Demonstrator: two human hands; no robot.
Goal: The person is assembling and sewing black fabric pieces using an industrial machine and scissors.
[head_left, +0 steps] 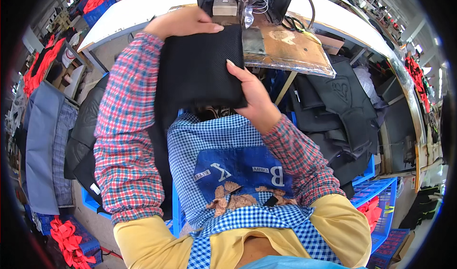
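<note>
White worktable (143,7): sewing machine (247,0), worn brown board (285,45) on top.

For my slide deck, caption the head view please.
Both hands, left hand and right hand, hold black mesh fabric before a sewing machine.

Black cloth piece (200,69) matt, coarse mesh weave (worn wooden worktop (285,40)).

We see a black cloth (200,67) with a tiny mesh pattern, shaped like a flat square, held up in the air at its top and right side, its far edge just by the sewing machine table.
</note>
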